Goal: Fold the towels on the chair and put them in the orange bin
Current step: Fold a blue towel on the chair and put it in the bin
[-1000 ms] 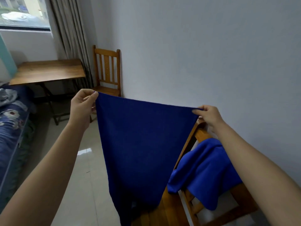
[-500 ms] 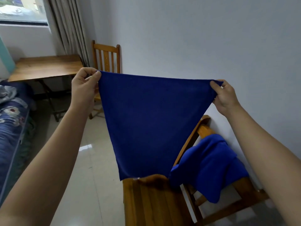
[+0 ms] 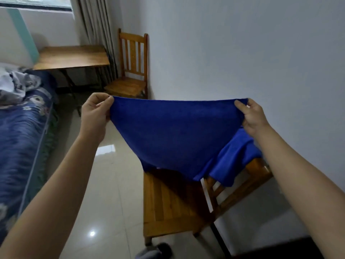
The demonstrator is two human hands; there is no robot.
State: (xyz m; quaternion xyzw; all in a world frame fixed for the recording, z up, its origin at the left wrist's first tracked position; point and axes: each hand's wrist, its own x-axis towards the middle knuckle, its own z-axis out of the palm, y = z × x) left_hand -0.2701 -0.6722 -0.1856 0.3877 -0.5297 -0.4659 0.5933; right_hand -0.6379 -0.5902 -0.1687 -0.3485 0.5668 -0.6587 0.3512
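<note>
Left hand (image 3: 94,113): one top corner of the dark towel (image 3: 173,135) pinched by thumb and curled fingers
Right hand (image 3: 252,116): the other top corner gripped likewise; edge stretched between
Dark towel: hung unfolded above the chair (image 3: 168,208) seat's rear edge
Brighter towel (image 3: 235,161): draped on the chair back
Risk: it could be snagged by the hanging tip and dragged off
</note>
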